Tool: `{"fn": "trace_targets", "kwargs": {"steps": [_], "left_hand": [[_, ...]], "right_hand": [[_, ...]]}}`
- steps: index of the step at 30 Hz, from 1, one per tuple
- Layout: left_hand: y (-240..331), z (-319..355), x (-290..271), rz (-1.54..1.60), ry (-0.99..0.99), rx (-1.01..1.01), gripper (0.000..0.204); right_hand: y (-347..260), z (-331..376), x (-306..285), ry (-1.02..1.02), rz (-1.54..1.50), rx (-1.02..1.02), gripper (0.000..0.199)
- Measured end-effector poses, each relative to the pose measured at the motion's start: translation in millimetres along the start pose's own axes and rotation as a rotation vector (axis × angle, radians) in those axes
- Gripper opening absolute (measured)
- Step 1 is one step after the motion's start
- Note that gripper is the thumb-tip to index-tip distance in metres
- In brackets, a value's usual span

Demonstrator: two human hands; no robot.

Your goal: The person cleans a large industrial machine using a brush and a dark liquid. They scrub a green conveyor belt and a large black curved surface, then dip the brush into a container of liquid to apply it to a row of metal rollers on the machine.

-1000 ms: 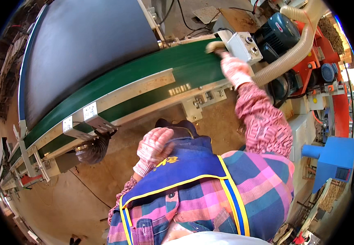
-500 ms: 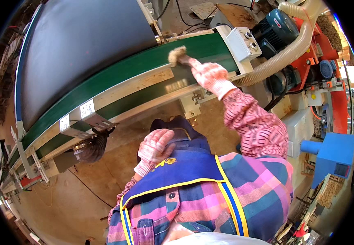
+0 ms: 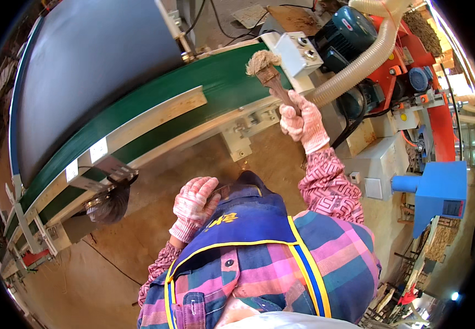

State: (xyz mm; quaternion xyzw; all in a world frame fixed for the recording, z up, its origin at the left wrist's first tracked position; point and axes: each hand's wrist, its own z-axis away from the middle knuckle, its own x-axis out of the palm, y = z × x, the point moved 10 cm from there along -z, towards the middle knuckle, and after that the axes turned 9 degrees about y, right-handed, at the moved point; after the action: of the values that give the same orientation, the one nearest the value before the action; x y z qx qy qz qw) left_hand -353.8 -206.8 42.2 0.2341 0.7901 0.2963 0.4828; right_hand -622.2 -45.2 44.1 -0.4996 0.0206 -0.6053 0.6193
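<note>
My right hand (image 3: 305, 124), in a pink-and-white knit glove, is closed round the handle of a brush (image 3: 275, 84). Its shaggy tan bristles (image 3: 263, 61) point up and away, over the right end of a green conveyor belt (image 3: 229, 74). Whether the bristles touch the belt I cannot tell. My left hand (image 3: 194, 204), gloved the same way, rests in front of my blue apron (image 3: 248, 225). Its fingers are loosely bent with the thumb apart, and no held thing shows. A wooden strip (image 3: 160, 116) runs along the belt, left of the brush.
A wide dark belt (image 3: 95, 71) slopes beyond the green one. At the right stand a control box with knobs (image 3: 299, 54), a ribbed hose (image 3: 352, 77), a green motor (image 3: 347, 33) and a blue machine housing (image 3: 440, 189). A black ribbed duct (image 3: 108, 205) hangs below the conveyor's left part.
My right hand has drawn back toward me and right, lifting the brush so its handle now shows. The machinery has shifted left in view. My left hand stays by the apron.
</note>
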Motion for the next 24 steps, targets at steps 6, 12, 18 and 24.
{"fn": "trace_targets", "kwargs": {"steps": [6,12,18,24], "left_hand": [[54,-43,82,-0.017,-0.056,0.082,0.043],[115,-107,220,-0.038,-0.080,0.127,0.042],[239,-179,336,0.114,-0.222,0.255,0.043],[245,-246,307,-0.148,0.072,0.221,0.036]], "right_hand": [[-41,33,-66,-0.177,-0.167,-0.001,0.057],[-100,58,-199,-0.218,-0.240,0.091,0.060],[-146,83,-312,-0.133,-0.420,0.203,0.062],[-181,40,-376,0.143,-0.356,0.124,0.047]]}}
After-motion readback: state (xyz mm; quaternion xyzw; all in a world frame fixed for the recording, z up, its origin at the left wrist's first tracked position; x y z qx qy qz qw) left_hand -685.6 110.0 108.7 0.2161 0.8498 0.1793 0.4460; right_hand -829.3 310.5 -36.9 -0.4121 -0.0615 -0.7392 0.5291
